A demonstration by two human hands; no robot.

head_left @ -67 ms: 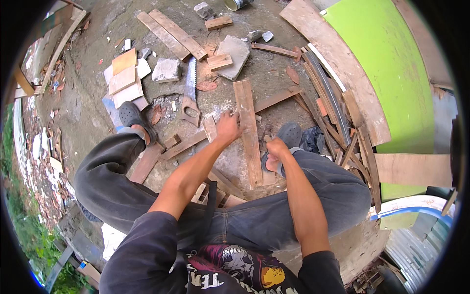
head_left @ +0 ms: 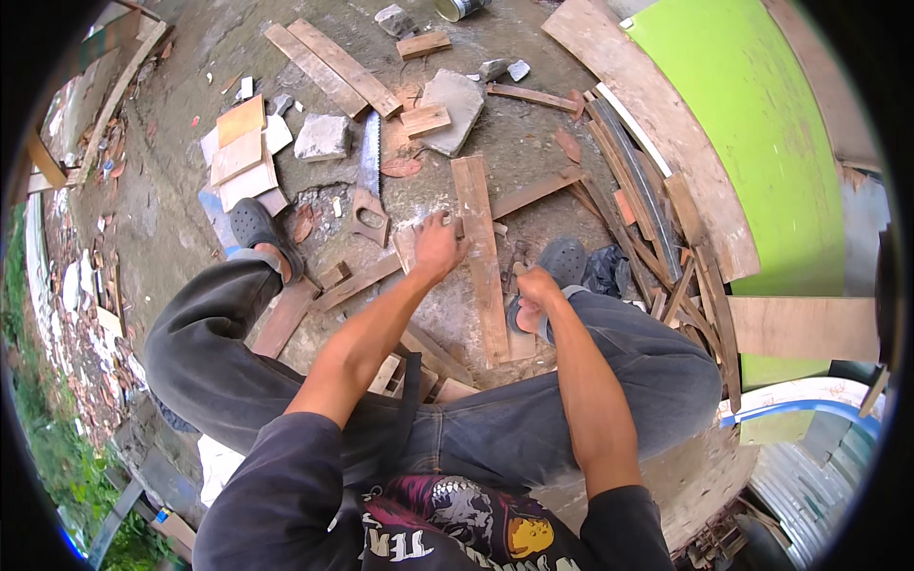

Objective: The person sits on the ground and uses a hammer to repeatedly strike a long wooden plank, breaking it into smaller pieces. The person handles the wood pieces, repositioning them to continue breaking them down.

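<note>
I squat over a concrete floor strewn with wood. My left hand (head_left: 436, 249) presses down on a short wood piece (head_left: 407, 246), fingers curled over its far end, right beside a long upright-lying plank (head_left: 479, 238). My right hand (head_left: 535, 290) is a closed fist at the plank's right edge, close to my right shoe (head_left: 564, 259); nothing shows in that fist. A handsaw (head_left: 367, 181) lies flat on the floor just beyond my left hand, handle toward me.
My left shoe (head_left: 255, 226) stands at the left. Scrap planks (head_left: 333, 65), stone chunks (head_left: 322, 138) and tile pieces (head_left: 243, 152) lie around. A stack of long boards (head_left: 647, 205) and a green panel (head_left: 752, 124) fill the right side.
</note>
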